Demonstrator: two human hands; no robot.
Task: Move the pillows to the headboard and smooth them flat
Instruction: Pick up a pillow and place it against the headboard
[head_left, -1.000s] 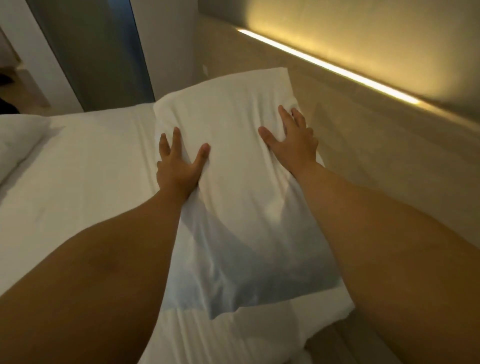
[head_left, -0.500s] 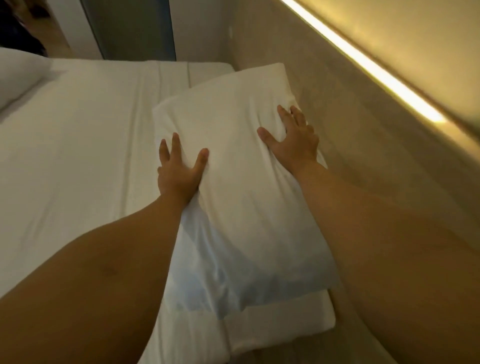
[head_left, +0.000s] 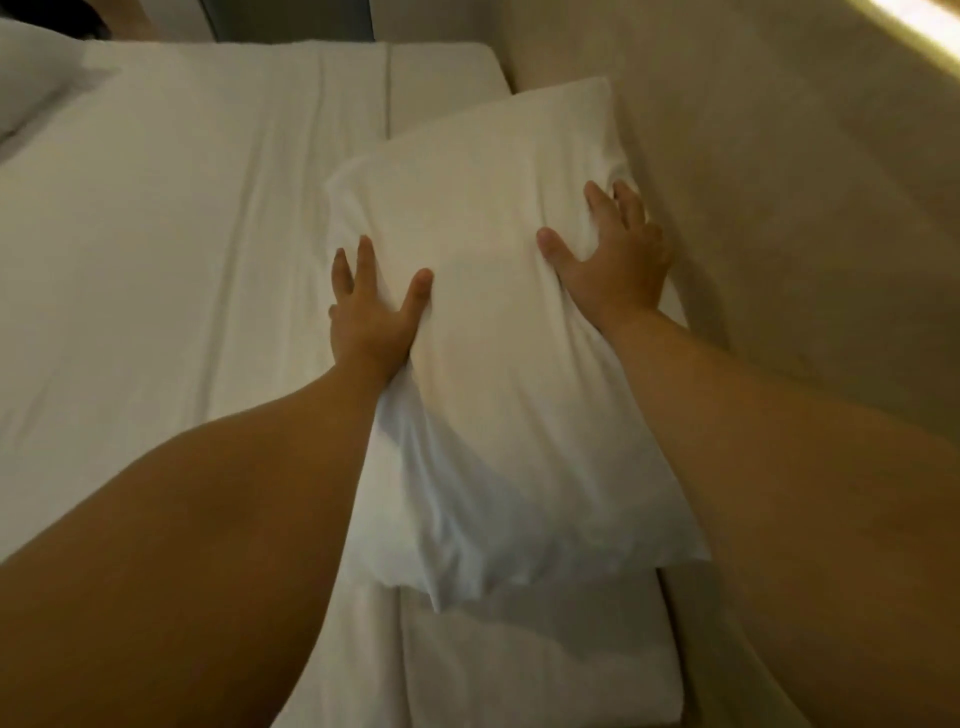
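Head view: pillow (head_left: 498, 332) pressed flat against headboard (head_left: 779, 218); left hand (head_left: 371, 312), right hand (head_left: 613, 254) laid on it, fingers spread wide.

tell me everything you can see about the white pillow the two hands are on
The white fabric-cased pillow is a soft, plump rectangle lying lengthwise along the beige padded headboard, on the white sheeted mattress. Its case looks like smooth cotton, lightly creased, with a loose open end drooping toward the camera. The left hand presses its left edge with fingers spread; the right hand presses flat on its right side next to the headboard. The cloth dents and puckers around both hands.
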